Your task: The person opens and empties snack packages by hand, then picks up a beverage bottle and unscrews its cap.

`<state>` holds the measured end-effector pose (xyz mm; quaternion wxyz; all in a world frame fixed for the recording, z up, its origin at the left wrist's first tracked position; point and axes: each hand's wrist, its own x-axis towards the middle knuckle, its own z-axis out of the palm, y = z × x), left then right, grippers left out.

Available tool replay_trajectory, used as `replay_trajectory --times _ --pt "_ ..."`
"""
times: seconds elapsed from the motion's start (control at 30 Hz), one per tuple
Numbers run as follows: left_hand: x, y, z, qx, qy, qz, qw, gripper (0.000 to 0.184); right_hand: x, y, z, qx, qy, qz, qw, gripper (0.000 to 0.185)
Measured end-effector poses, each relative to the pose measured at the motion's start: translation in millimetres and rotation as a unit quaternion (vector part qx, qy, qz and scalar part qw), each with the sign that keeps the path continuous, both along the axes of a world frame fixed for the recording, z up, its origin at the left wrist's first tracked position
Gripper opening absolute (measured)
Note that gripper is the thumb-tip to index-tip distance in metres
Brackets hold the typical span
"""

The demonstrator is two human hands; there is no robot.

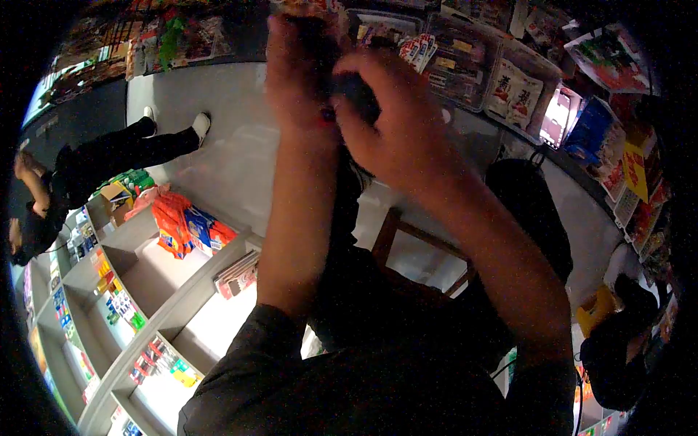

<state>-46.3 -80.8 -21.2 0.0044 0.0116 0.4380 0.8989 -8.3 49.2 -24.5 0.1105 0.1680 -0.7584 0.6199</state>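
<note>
Both my hands are raised close together at the top of the head view, blurred by motion. My left hand [294,80] is closed around a black object [316,40] whose kind I cannot make out. Beside it, my right hand [400,109] has its thumb and fingers curled round a dark, rounded thing [360,96]. Whether the two dark parts belong to one item cannot be told. A small red spot shows between the hands.
Packaged goods in clear bins [454,65], white packets [512,94] and a lit phone screen [560,116] line the counter. Below stands a wooden-framed seat [385,236]. Shelves [156,320] and orange bags [178,218] are left. Another person [102,156] stands left; someone [618,356] is right.
</note>
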Motion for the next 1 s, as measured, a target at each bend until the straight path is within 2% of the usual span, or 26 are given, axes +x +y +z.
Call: replay_trajectory --times 0.03,0.07,0.13,0.23,0.3,0.33,0.37,0.4,0.43,0.47,0.5,0.53,0.63,0.67,0.7,0.77,0.8,0.87,0.9,0.97,1.0 --pt "-1 12 -2 -0.035 0.024 0.016 0.999 0.054 -6 0 -4 -0.010 0.027 -0.027 0.999 0.029" --pt "-1 24 -6 0.055 0.080 -0.041 0.994 0.049 -10 1 -5 -0.020 0.054 -0.054 0.997 0.029" --pt "17 48 21 0.110 -0.176 -0.001 0.978 0.044 -17 10 9 -0.043 -0.020 -0.100 0.994 0.029" --pt "26 64 6 -0.074 -0.154 -0.054 0.984 0.061 -33 29 23 -0.118 -0.124 -0.125 0.977 0.024" --pt "30 75 7 -0.013 -0.165 -0.072 0.984 0.064 -45 42 21 -0.180 -0.189 -0.129 0.957 0.019" --pt "29 75 9 -0.002 -0.171 -0.067 0.983 0.063 -47 44 15 -0.225 -0.200 -0.070 0.951 0.021" --pt "27 75 9 0.008 -0.177 -0.062 0.982 0.062 -43 42 12 -0.152 -0.179 -0.073 0.969 0.024" --pt "25 58 4 -0.073 -0.213 -0.061 0.973 0.056 -38 36 11 -0.077 -0.155 -0.075 0.982 0.026" --pt "20 52 6 0.003 -0.217 -0.027 0.976 0.052 -31 29 10 -0.002 -0.131 -0.076 0.988 0.029" --pt "16 49 8 0.078 -0.220 0.008 0.972 0.049 -21 21 10 -0.021 -0.061 -0.063 0.996 0.027" --pt "11 43 8 0.153 -0.221 0.042 0.962 0.046 -15 17 12 -0.036 -0.081 -0.021 0.996 0.027" --pt "2 27 -3 0.132 -0.088 0.008 0.987 0.051 -10 14 14 -0.051 -0.100 0.022 0.993 0.027" --pt "-5 -20 -9 0.225 -0.202 0.007 0.953 0.052 -4 10 15 -0.069 -0.123 0.091 0.986 0.026" --pt "-18 -59 -59 0.384 -0.059 -0.213 0.896 0.051 -2 7 16 -0.079 -0.135 0.092 0.983 0.027" --pt "-14 -50 -54 0.339 -0.096 -0.135 0.926 0.050 -2 6 16 -0.090 -0.146 0.094 0.981 0.027" --pt "3 -8 -25 0.237 -0.168 0.024 0.956 0.047 -4 3 5 -0.051 -0.065 0.016 0.996 0.025" --pt "9 12 -11 0.223 -0.167 0.037 0.960 0.046 -7 2 0 -0.031 -0.024 -0.023 0.999 0.025" --pt "17 47 7 0.196 -0.164 0.062 0.965 0.044 -19 9 -7 -0.018 -0.031 -0.076 0.996 0.025" --pt "19 53 3 0.138 -0.170 0.066 0.974 0.045 -23 13 -7 -0.010 -0.035 -0.104 0.994 0.025" --pt "23 59 -5 0.020 -0.179 0.073 0.981 0.050 -25 16 -3 -0.033 -0.069 -0.093 0.993 0.026" --pt "23 58 -8 0.033 -0.178 0.080 0.980 0.045 -22 14 -2 -0.046 -0.067 -0.084 0.993 0.026"
